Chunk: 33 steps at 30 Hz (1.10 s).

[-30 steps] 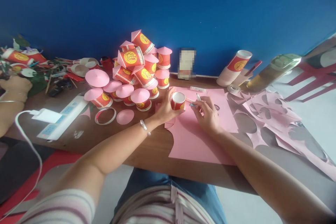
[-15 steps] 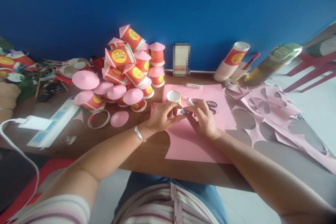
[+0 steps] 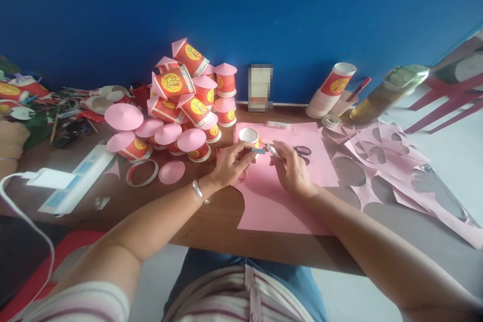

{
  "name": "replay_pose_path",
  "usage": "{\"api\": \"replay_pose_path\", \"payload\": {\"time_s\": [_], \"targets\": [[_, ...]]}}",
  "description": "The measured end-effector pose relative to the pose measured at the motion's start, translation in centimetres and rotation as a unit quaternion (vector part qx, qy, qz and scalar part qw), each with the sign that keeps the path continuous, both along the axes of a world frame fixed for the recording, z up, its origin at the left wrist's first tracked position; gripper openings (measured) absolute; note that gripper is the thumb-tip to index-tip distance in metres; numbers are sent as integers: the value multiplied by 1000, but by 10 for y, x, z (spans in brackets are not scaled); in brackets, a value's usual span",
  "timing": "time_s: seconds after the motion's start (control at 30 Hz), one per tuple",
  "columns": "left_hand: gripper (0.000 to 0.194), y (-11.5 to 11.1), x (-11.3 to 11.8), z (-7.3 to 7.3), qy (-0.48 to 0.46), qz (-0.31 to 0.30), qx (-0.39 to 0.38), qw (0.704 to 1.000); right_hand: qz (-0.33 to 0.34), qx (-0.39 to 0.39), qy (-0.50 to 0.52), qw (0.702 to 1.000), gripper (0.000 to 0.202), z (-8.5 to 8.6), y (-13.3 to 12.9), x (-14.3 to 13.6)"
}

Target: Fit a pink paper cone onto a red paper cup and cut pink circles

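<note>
My left hand (image 3: pixel 232 163) pinches a small blue-grey strip (image 3: pixel 258 151) between thumb and fingertips. Closed around a small white tube (image 3: pixel 271 150) is my right hand (image 3: pixel 294 168), a short gap away from the strip. Just behind my left fingertips stands a paper cup (image 3: pixel 249 136) with its white mouth facing up. A thin orange-tipped stick (image 3: pixel 265 141) shows beside the cup, partly hidden. Under both hands lies pink paper (image 3: pixel 279 211). Dark-handled scissors (image 3: pixel 303 152) rest on it, right of my right hand, partly covered by it.
Red cups with pink cone tops (image 3: pixel 171 83) are piled at left. Nearby are a power strip (image 3: pixel 77 176), a tape roll (image 3: pixel 142 173) and a pink disc (image 3: pixel 172 171). Stacked cups (image 3: pixel 332 90), a bottle (image 3: pixel 388 93) and paper scraps (image 3: pixel 385 151) occupy the right.
My hands have moved apart from where they met. The blue-grey strip now shows in my left fingers, while my right hand keeps the white tube.
</note>
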<state>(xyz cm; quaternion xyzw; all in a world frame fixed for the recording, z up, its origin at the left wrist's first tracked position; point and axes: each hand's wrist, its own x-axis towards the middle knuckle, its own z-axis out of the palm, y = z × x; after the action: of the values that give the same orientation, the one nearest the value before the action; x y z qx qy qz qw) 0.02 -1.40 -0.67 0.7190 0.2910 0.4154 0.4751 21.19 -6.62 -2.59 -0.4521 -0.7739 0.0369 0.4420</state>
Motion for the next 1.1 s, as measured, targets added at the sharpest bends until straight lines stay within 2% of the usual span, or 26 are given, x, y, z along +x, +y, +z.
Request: {"api": "replay_pose_path", "payload": {"time_s": [0.13, 0.27, 0.43, 0.6, 0.77, 1.1], "targets": [[32, 1, 0, 0, -39, 14, -48, 998, -42, -32, -13, 999, 27, 2, 3, 4], [34, 1, 2, 3, -51, 25, -46, 997, -70, -7, -60, 996, 33, 6, 7, 6], [36, 3, 2, 2, -62, 43, -25, 997, -85, -19, -101, 991, 38, 6, 8, 5], [28, 3, -2, 0, 0, 60, 63, 996, -90, 18, -132, 987, 34, 9, 8, 6], [23, 4, -6, 2, 82, 72, 166, 980, -79, 41, -168, 982, 30, 13, 9, 12], [30, 2, -4, 7, 126, 62, 218, 966, -46, 74, -214, 973, 28, 8, 6, 14]]}}
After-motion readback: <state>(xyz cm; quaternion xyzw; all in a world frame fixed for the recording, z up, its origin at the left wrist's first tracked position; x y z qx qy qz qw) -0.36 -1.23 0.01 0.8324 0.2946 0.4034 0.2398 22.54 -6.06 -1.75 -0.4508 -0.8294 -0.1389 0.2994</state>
